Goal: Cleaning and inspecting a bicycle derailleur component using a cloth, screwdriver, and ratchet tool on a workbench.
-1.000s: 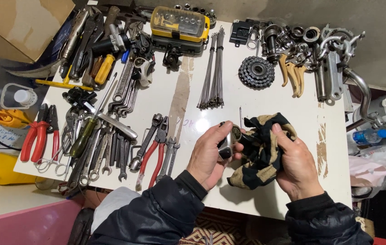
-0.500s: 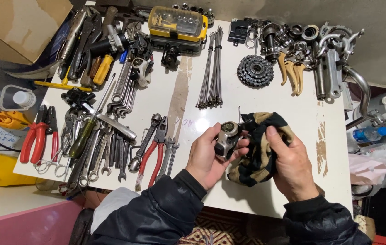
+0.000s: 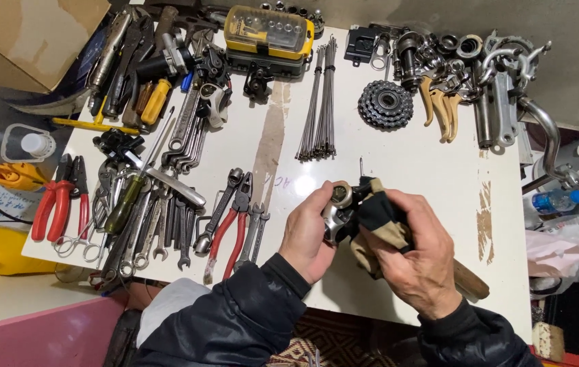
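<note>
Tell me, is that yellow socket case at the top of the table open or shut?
Shut. The yellow socket case lies flat with its clear lid down over the sockets, which show through it.

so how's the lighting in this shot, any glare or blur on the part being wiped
Head view: bright, even light on the white table, with a faint sheen. The metal part in the left hand shows small glints but stays sharp; the right hand and cloth are sharp too. The table edges bow slightly, and the corners fall darker.
</note>
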